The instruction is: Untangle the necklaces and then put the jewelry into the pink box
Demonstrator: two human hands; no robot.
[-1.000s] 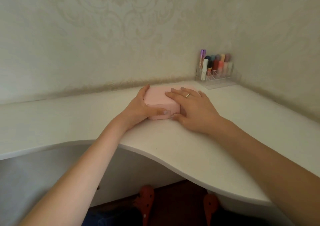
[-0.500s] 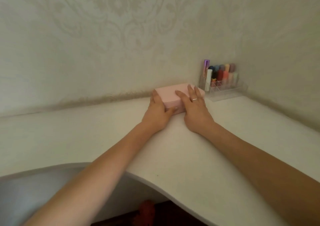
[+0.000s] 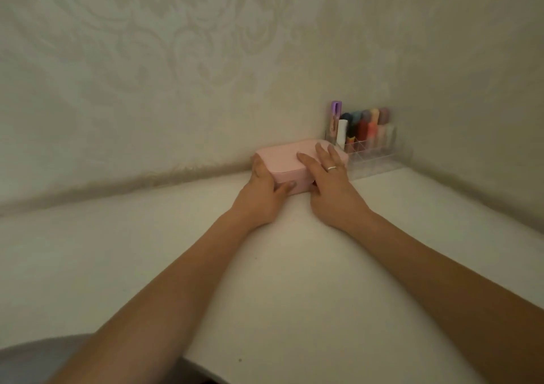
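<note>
Head view: the pink box (image 3: 290,160) stands closed on the white desk (image 3: 294,266), far back in the corner, close to the wall w/ the pale pattern (image 3: 176,60). Its right end is just beside the clear organizer (image 3: 371,160), maybe touching, I cannot tell exactly.

The left hand (image 3: 262,198) grasps the box at its left front corner: fingers go around the left side, the thumb (image 3: 284,188) lies against the front wall. The right hand (image 3: 329,183) lies flat on the lid, fingers straight and spread, pointing to the wall, so it presses on the box and is not curled around it. The right thumb is at the front edge of the box, but how it sits is not clear. A ring (image 3: 332,168) is on one finger of the right hand.

Both arms are stretched far forward over the desk. In the organizer stand several small tubes & bottles, approx. in a row: one purple (image 3: 335,118), one white (image 3: 342,133), others dark, red and orange. No necklace or other jewelry shows; the box lid is down, so the inside is hidden.
</note>
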